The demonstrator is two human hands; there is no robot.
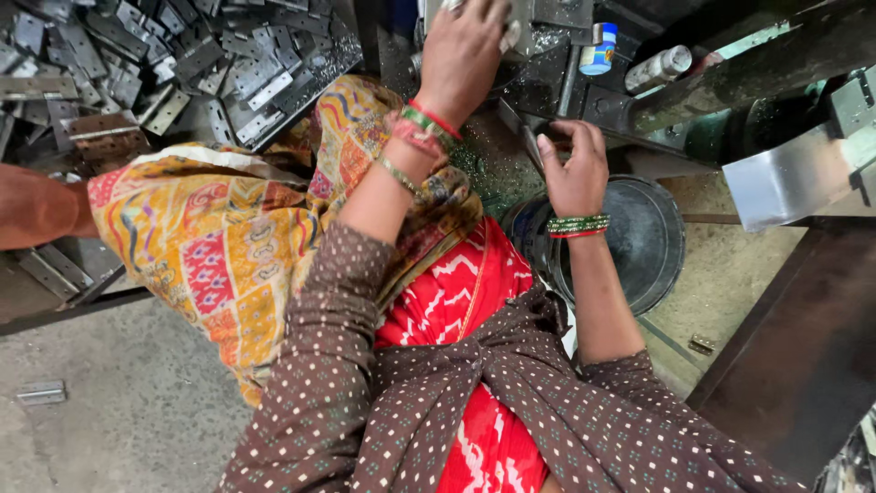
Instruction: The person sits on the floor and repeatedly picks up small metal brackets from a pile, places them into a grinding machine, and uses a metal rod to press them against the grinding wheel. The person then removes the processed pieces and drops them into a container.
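Observation:
My left hand [461, 55] reaches forward to the machine [584, 100] at the top and closes over a small shiny metal piece [511, 35]; its fingertips are cut off by the frame edge. My right hand [575, 169] rests lower on the machine's dark front edge, fingers spread and thumb out, with nothing seen in it. Both wrists wear green and red bangles. A patterned yellow and red cloth [219, 237] covers my lap under the left arm.
A heap of flat grey metal hinge plates [182, 64] fills the top left. A dark round bucket [652, 242] sits below my right hand. A small blue-and-white pot [599, 47] and a metal can [659, 68] stand on the machine. Another person's arm [36, 205] enters from the left.

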